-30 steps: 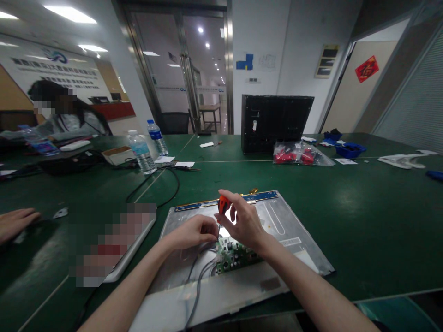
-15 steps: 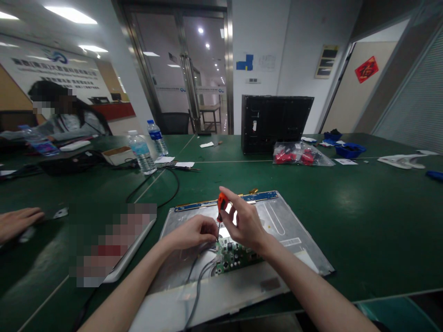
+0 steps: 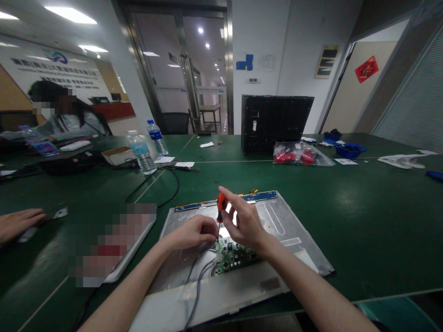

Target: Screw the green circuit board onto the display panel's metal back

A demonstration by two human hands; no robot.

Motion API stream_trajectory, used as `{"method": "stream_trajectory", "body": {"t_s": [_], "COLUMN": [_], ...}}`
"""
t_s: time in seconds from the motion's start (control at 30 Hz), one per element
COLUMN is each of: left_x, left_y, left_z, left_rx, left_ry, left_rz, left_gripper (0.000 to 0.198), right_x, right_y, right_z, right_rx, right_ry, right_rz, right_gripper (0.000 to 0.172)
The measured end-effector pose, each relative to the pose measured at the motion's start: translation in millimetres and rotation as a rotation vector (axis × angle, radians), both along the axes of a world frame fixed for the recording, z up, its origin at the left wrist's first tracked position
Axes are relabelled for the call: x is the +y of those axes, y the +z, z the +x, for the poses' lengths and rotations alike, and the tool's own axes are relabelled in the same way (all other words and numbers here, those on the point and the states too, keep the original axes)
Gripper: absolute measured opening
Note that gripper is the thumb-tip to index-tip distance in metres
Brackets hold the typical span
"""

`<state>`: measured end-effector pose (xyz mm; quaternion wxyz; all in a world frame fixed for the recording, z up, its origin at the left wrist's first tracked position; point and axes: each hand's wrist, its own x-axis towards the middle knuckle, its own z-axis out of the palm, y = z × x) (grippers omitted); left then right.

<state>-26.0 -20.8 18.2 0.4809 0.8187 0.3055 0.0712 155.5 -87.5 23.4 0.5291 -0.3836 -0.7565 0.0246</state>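
Observation:
My right hand is closed around a small orange and black screwdriver, with the index finger on top of its handle. The screwdriver stands nearly upright, its tip at the upper left corner of a green circuit board. Close beside the tip, my left hand has its fingers curled together; what they pinch, if anything, is hidden. The board lies on a silver metal panel with a blue strip along its far edge. Grey cables run from the board toward me.
A black monitor and a bag of red parts stand beyond the panel. Bottles are at the back left. Left of my forearm lies a white-edged, pixelated object; another person's hand rests farther left.
The screwdriver handle has turned slightly, with its tip in the same place. The other person's hand at the left has shifted a little to the right.

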Motion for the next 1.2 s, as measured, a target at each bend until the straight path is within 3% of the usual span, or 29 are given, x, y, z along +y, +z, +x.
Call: {"method": "stream_trajectory", "body": {"t_s": [0.13, 0.4, 0.73, 1.03, 1.2], "left_x": [0.5, 1.7, -3.0, -0.7, -0.3], "left_y": [-0.2, -0.8, 3.0, 1.3, 0.5], "left_z": [-0.4, -1.3, 0.9, -0.9, -0.7], "left_rx": [-0.001, 0.048, -0.007, 0.046, 0.04], "left_ry": [-0.001, 0.024, 0.015, 0.044, 0.027], "left_rz": [-0.003, 0.027, -0.025, 0.016, 0.017], "left_gripper": [0.008, 0.011, 0.013, 0.013, 0.01], "right_x": [0.6, 4.2, 0.1, 6.7, 3.9], "right_y": [-1.4, -3.5, -1.0, -7.1, -5.3], "right_z": [-0.3, -0.4, -0.2, -0.9, -0.6], "right_rx": [0.007, 0.008, 0.016, 0.036, 0.026], "right_ry": [-0.001, -0.061, 0.014, -0.017, 0.017], "right_rz": [0.006, 0.043, 0.004, 0.024, 0.012], "right_gripper": [0.058, 0.043, 0.059, 0.045, 0.049]}}
